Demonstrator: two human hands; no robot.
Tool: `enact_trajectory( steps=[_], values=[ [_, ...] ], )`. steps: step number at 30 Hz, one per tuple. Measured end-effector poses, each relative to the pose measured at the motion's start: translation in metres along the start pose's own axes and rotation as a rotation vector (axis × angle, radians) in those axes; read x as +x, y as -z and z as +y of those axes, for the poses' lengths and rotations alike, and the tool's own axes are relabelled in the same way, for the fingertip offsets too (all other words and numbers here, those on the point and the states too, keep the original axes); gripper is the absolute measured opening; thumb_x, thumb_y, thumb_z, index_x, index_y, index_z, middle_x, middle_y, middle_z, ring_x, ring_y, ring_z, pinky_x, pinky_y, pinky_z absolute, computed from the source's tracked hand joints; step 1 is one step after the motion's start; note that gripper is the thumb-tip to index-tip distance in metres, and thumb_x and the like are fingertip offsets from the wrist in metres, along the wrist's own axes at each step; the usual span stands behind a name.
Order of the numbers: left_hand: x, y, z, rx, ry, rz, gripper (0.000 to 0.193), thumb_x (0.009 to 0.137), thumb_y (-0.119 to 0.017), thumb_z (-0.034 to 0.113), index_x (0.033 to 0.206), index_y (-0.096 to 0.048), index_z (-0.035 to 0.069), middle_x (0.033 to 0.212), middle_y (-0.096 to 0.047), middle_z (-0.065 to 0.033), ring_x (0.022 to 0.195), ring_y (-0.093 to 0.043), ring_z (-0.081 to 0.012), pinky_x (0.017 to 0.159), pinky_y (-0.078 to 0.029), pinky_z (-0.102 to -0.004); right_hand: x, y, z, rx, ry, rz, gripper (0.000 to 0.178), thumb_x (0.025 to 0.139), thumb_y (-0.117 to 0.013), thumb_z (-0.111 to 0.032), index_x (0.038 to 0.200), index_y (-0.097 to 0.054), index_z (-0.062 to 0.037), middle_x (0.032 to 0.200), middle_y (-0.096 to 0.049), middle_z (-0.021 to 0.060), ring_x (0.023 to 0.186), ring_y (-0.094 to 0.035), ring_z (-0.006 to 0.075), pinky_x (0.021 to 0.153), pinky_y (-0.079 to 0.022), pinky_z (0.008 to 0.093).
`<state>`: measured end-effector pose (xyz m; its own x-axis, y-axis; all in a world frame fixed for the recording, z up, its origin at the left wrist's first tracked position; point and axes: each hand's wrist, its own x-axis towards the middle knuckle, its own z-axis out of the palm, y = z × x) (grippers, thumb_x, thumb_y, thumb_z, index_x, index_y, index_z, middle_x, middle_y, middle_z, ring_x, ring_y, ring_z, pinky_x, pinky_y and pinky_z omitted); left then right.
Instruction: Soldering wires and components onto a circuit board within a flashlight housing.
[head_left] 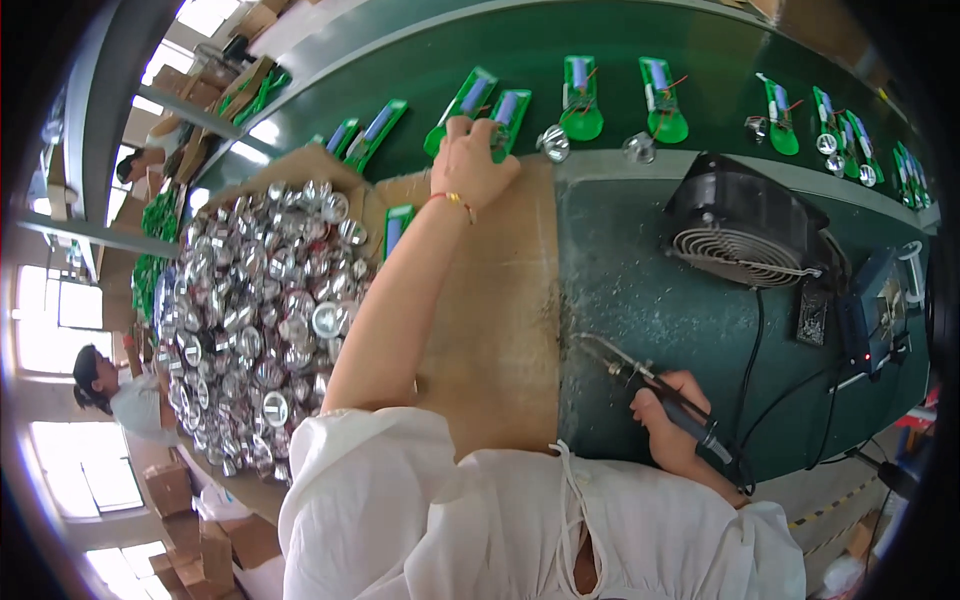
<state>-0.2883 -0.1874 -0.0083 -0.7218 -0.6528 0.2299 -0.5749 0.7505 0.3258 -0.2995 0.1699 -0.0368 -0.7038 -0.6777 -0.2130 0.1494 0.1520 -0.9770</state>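
My left arm stretches to the far edge of the bench. There my left hand (472, 165), fingers curled, closes on the near end of a green plastic shell (514, 104) with a blue cylindrical cell in it. Another such shell (474, 92) lies just left of it. My fingers hide part of both. At the lower right, my right hand (672, 418) is wrapped round the dark handle of a soldering iron (690, 408). Its bent metal tip (598, 345) points left, over the edge of the brown board (490, 330).
A heap of silvery lamp reflectors (265, 320) covers the left side. More green shells (664, 100) with wires and reflectors line the green belt (720, 80). A black fan (745, 225) and a blue soldering station (868, 310) stand right, cables trailing. Another person (135, 395) is at far left.
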Motion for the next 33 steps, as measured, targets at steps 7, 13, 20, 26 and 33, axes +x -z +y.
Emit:
enact_trajectory(
  steps=[7,13,20,26,33],
  values=[
    [-0.191,0.054,0.043,-0.175,-0.015,-0.049,0.054,0.065,-0.070,0.027,0.110,-0.048,0.007,0.111,-0.042,-0.0170,0.093,-0.053,-0.0339,0.076,-0.048,-0.0399,0.001,-0.010,-0.002,0.036,0.104,0.080,0.012,0.082,-0.059,-0.008,0.087,-0.053,0.0004,0.065,-0.058,0.0071,0.053,-0.052,0.0082,0.050,-0.042,0.0202],
    [-0.254,0.098,0.017,-0.165,0.195,0.300,0.042,0.063,-0.075,0.022,0.095,-0.053,0.007,0.097,-0.051,-0.0120,0.085,-0.053,-0.0279,0.070,-0.047,-0.0372,-0.002,-0.009,0.003,0.070,0.153,0.112,0.015,0.082,-0.059,-0.011,0.089,-0.054,0.0004,0.065,-0.057,0.0072,0.052,-0.051,0.0088,0.048,-0.041,0.0195],
    [-0.238,0.127,-0.061,0.259,0.158,0.269,0.022,0.070,-0.070,0.021,0.088,-0.067,0.010,0.102,-0.056,-0.0079,0.096,-0.050,-0.0281,0.085,-0.037,-0.0416,-0.022,-0.016,-0.004,0.048,0.211,0.069,0.015,0.082,-0.059,-0.011,0.089,-0.053,0.0007,0.065,-0.057,0.0074,0.053,-0.051,0.0088,0.048,-0.041,0.0194],
    [-0.233,0.138,-0.034,-0.569,0.378,0.299,0.013,0.082,-0.060,0.013,0.078,-0.064,0.000,0.064,-0.061,-0.0035,0.058,-0.053,-0.0039,0.051,-0.042,-0.0212,-0.040,-0.017,-0.010,0.030,0.192,0.036,0.015,0.081,-0.060,-0.010,0.089,-0.053,0.0010,0.065,-0.058,0.0080,0.053,-0.053,0.0092,0.048,-0.043,0.0203],
    [-0.273,0.072,0.026,-0.688,0.402,-0.157,0.014,0.077,-0.065,0.013,0.077,-0.064,-0.001,0.063,-0.060,-0.0068,0.054,-0.054,-0.0126,0.051,-0.041,-0.0252,-0.041,-0.038,-0.017,-0.094,0.267,-0.129,0.017,0.077,-0.066,-0.009,0.086,-0.056,0.0018,0.068,-0.061,0.0053,0.061,-0.056,0.0072,0.056,-0.044,0.0205]
  ],
)
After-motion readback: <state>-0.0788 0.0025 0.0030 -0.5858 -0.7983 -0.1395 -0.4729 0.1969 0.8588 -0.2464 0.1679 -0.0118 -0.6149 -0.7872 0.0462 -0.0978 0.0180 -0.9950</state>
